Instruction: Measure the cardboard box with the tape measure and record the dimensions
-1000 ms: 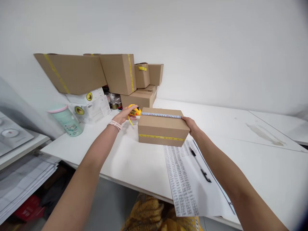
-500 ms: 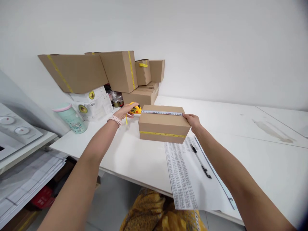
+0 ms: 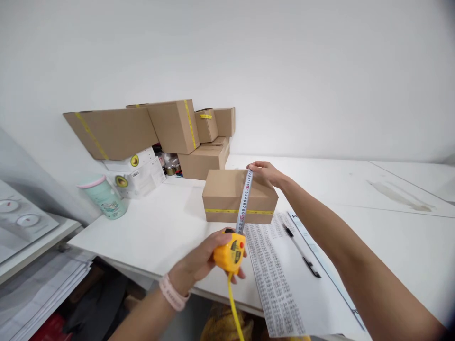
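head view: numbered tape [image 3: 244, 201] now runs downward over the box [image 3: 222, 184]. left hand [image 3: 205, 255] grips its case [image 3: 228, 254], right hand [image 3: 267, 173] its top end.

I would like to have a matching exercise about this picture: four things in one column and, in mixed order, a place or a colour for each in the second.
1. tape measure
2. pen
3. cup
4. right hand

A. lying on the printed paper
B. at the far edge of the cardboard box
C. mint green
D. held in the left hand

Pairs: 1-D, 2-A, 3-C, 4-B
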